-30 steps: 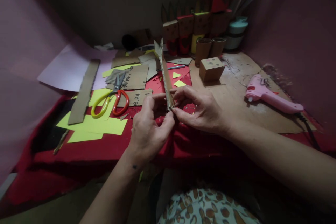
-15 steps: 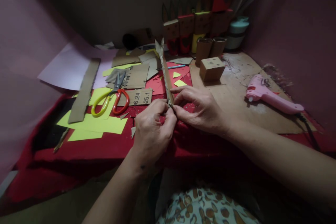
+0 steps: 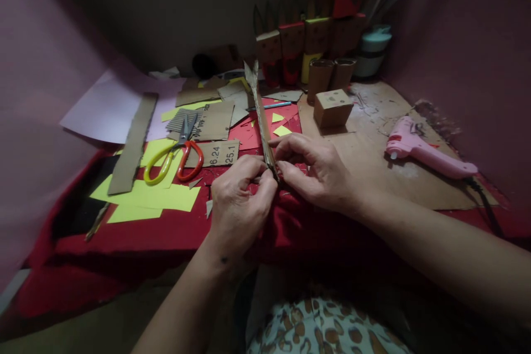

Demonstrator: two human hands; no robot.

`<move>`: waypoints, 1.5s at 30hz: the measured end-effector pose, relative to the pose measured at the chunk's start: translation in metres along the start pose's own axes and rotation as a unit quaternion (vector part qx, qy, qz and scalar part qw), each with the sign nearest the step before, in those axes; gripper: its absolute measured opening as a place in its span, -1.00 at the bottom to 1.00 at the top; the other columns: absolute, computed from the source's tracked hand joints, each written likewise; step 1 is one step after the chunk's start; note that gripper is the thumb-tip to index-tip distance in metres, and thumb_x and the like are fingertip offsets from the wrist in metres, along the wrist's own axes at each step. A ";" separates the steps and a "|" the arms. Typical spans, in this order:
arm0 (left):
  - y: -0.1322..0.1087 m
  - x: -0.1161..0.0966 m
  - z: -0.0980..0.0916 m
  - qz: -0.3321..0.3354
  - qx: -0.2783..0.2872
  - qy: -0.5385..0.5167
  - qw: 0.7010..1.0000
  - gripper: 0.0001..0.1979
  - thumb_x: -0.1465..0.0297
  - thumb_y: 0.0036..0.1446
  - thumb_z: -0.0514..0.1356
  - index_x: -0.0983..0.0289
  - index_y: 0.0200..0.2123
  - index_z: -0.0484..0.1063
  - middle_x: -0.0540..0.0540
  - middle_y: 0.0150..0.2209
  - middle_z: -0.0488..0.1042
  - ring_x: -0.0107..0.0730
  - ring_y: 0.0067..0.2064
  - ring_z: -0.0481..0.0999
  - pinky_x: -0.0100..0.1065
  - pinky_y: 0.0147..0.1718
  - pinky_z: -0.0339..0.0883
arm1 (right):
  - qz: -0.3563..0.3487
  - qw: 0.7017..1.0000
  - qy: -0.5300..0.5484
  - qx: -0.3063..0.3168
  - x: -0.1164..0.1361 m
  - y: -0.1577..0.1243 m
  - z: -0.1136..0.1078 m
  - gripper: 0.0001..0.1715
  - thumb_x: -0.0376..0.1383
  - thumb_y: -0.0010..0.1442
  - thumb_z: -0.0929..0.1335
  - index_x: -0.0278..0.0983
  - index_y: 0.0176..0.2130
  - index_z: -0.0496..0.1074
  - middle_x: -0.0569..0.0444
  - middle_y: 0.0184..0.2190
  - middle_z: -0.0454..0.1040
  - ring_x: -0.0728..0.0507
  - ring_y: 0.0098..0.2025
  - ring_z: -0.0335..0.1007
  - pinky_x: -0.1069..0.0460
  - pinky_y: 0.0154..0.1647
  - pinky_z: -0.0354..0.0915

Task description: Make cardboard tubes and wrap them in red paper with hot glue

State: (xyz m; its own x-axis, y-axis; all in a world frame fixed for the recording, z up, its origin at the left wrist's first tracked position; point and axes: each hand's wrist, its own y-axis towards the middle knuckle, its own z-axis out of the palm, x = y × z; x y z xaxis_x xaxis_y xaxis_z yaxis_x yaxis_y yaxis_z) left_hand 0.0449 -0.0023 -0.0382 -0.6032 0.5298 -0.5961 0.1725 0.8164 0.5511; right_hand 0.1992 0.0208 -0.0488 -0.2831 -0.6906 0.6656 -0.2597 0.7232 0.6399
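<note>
A long, narrow cardboard strip (image 3: 262, 119) stands on edge between my hands, its torn, split far end pointing away from me. My left hand (image 3: 243, 193) pinches the strip's near end between thumb and fingers. From the other side, my right hand (image 3: 313, 171) grips the same end, index finger along its side and thumb close to the left thumb. The fingertips partly cover the near end. Left of my hands lie scissors (image 3: 182, 144) with one yellow and one red handle, blades spread over cardboard scraps. Beside my left hand is a printed cardboard piece (image 3: 215, 155).
Yellow paper (image 3: 161, 199) and a cardboard strip (image 3: 135, 144) lie at the left. A small cardboard box (image 3: 333, 110) with a drawn face and a pink glue gun (image 3: 427, 149) rest on a cardboard sheet (image 3: 365, 171). Cardboard tubes (image 3: 320, 80) stand behind.
My right thumb has shifted slightly away from my left thumb at the strip's near end. The strip stays nearly in place, and the view has moved a little.
</note>
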 end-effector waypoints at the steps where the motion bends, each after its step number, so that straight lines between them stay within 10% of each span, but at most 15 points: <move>1: 0.000 0.000 0.000 -0.001 0.003 -0.001 1.000 -0.84 0.55 0.10 0.13 0.26 -0.50 0.38 0.00 -0.44 0.51 -0.45 -0.40 0.46 -0.39 -0.38 0.29 | 0.006 1.000 0.005 0.001 0.001 0.000 0.000 -0.95 -0.43 0.13 0.31 -0.30 -0.36 0.34 0.02 -0.39 0.43 -0.06 -0.36 0.34 0.01 -0.33 0.34; 45: 0.009 0.000 -0.014 -0.011 0.082 0.031 0.996 -0.85 0.45 0.17 0.13 0.26 -0.45 0.43 0.00 -0.46 0.50 -0.46 -0.44 0.44 -0.41 -0.43 0.27 | 0.002 1.000 0.021 0.004 -0.002 0.002 -0.001 -0.88 -0.46 0.08 0.35 -0.27 -0.43 0.33 0.02 -0.31 0.38 -0.10 -0.22 0.37 -0.01 -0.30 0.37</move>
State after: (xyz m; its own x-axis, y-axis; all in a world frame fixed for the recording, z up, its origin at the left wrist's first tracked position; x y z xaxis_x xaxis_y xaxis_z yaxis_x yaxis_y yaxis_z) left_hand 0.0355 0.0017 -0.0253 -0.6543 0.5002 -0.5671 0.2804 0.8570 0.4324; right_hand 0.2000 0.0234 -0.0488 -0.2448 -0.6869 0.6843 -0.2666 0.7262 0.6336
